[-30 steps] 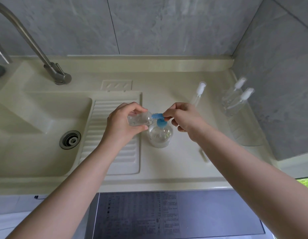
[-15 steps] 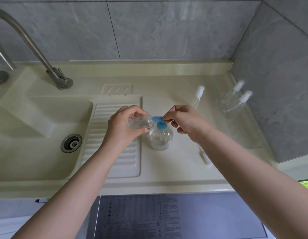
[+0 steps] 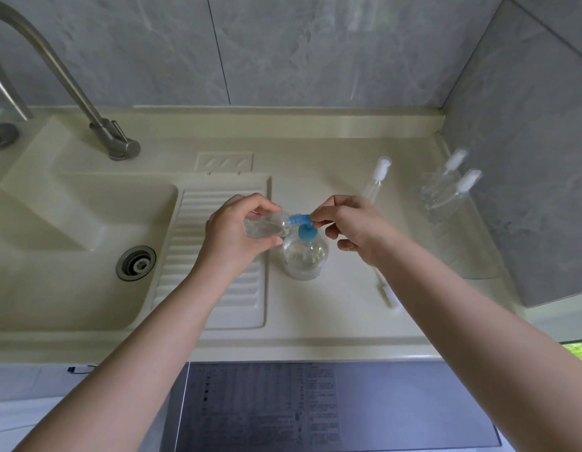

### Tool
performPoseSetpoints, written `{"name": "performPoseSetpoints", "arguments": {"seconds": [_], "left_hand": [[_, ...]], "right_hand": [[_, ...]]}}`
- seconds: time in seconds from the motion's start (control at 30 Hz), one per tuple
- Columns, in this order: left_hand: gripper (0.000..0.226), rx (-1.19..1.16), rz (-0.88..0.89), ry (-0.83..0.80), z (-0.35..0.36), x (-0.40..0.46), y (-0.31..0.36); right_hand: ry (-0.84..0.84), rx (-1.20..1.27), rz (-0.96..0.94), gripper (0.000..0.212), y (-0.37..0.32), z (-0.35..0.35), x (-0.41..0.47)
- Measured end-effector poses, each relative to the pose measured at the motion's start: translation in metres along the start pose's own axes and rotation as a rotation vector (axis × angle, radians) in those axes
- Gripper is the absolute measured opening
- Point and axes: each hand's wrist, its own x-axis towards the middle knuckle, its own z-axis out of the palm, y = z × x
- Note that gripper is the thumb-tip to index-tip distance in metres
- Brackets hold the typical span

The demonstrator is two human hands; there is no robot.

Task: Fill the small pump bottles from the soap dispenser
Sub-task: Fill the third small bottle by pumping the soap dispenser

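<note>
Head view: your left hand [image 3: 232, 234] grips a small bottle [image 3: 266, 225] sideways at the blue spout [image 3: 299, 219]; right hand [image 3: 351, 228] fingers [image 3: 319, 214] pinch the pump head of the soap dispenser [image 3: 305, 256].

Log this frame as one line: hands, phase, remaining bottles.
left hand: holds small bottle sideways at blue pump spout | right hand: on pump | phase: filling | two capped bottles by wall
</note>
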Motion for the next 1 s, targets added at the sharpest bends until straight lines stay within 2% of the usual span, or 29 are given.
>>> {"name": "performPoseSetpoints", "arguments": {"seconds": [1.0], "left_hand": [[0.046, 0.002, -0.002, -0.009, -0.0002, -0.0001, 0.0009]], "right_hand": [[-0.032, 0.002, 0.011, 0.012, -0.0004, -0.0045, 0.0005]]}}
